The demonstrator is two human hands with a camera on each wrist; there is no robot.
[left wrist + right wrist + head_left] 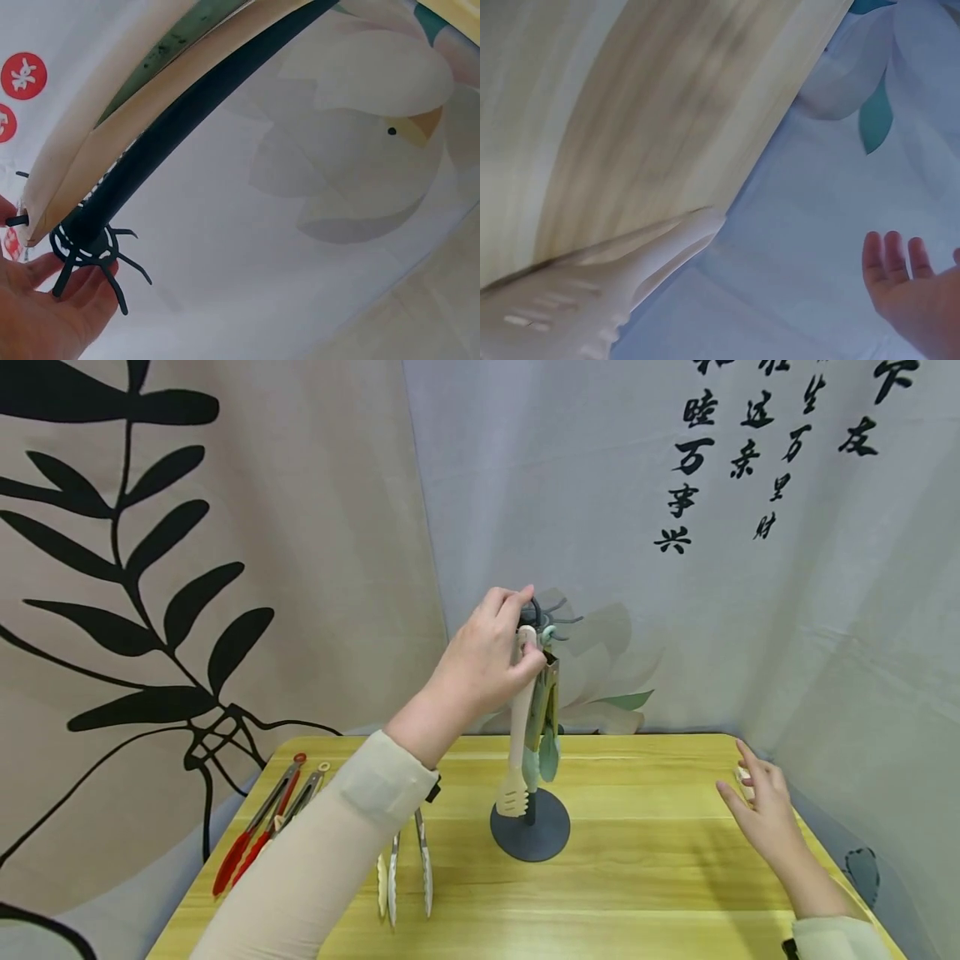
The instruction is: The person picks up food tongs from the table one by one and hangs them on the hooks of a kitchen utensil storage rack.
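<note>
My left hand [483, 652] grips the top of a dark hanging rack [531, 831], a round base with a post and hooks. In the left wrist view, its fingers curl behind the ring of hooks [86, 247]. Cream tongs [516, 760] with a slotted, toothed head hang from a hook beside the thumb. Behind them, tongs with pale green tips [550, 756] hang down. Over the table's right side my right hand [772, 818] is held with fingers extended, holding nothing. Close by, a cream utensil [577, 307] with a slotted head lies at the table edge, mostly hidden in the head view.
On the left of the wooden table [637, 860] lie red-tipped tongs [258, 827], partly behind my left sleeve. Nearer the middle are metal-tipped tongs [426, 868] and a cream-tipped piece [382, 885]. A printed curtain [562, 485] hangs close behind the table.
</note>
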